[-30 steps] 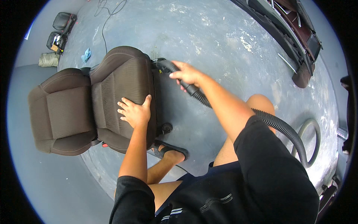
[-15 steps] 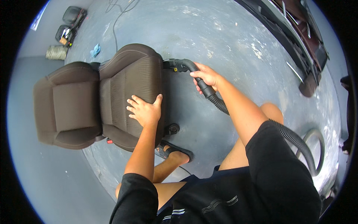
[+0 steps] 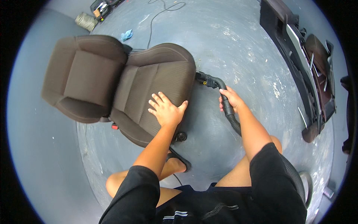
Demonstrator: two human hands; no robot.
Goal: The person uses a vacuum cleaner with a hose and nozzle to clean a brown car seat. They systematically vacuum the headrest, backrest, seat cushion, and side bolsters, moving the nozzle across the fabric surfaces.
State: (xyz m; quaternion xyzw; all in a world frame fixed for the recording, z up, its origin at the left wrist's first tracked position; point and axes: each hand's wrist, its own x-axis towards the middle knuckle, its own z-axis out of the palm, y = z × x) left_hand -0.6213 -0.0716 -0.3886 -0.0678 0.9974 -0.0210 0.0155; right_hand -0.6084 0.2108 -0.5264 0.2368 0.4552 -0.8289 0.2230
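A brown fabric car seat (image 3: 149,82) stands on the floor in front of me, its backrest (image 3: 87,76) to the left. My left hand (image 3: 167,111) lies flat on the seat cushion near its front edge, fingers spread. In my right hand (image 3: 231,100) is a black vacuum cleaner hose (image 3: 228,108), gripped by its curved handle end. The dark head of the hose (image 3: 206,80) is against the front side of the cushion, low down; its tip is hidden by the seat. A red buckle (image 3: 115,126) sticks out beside the seat.
Dismantled car interior panels (image 3: 298,63) lie at the right by the wall. The ribbed hose runs back past my right arm to a grey loop (image 3: 306,186). A cable (image 3: 151,26), a blue cloth (image 3: 126,35) and a rolled bundle (image 3: 85,21) lie on the far floor.
The view has turned, so the seat appears farther right and tilted. My left hand still rests on the cushion and my right hand still grips the hose at the seat's front.
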